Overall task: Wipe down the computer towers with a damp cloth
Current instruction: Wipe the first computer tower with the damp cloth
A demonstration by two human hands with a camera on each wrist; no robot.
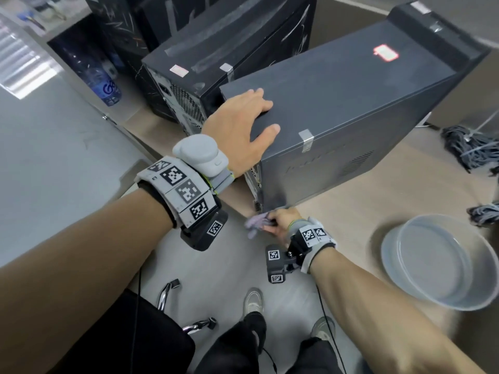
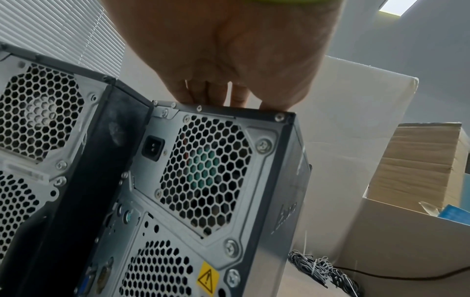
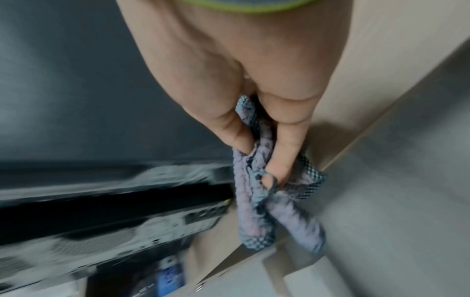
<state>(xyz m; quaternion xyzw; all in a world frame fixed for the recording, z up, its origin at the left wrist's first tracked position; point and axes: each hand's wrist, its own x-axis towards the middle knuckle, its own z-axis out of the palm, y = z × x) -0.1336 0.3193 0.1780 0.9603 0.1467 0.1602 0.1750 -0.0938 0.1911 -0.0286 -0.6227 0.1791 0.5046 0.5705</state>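
Nearest, the right hand [image 1: 280, 221] bunches the damp cloth [image 1: 255, 225] in curled fingers at the bottom rear corner of the grey tower [image 1: 351, 109]; a trailing fold could brush the open rear vents and ports, wetting them. Further off, the left hand [image 1: 243, 122] lies spread on the tower's top rear corner, and pressing unevenly there could tip or skid it against the neighbouring black tower [image 1: 210, 58]. Only the left wrist view shows the rear vent grille [image 2: 203, 176] and power socket [image 2: 152, 147].
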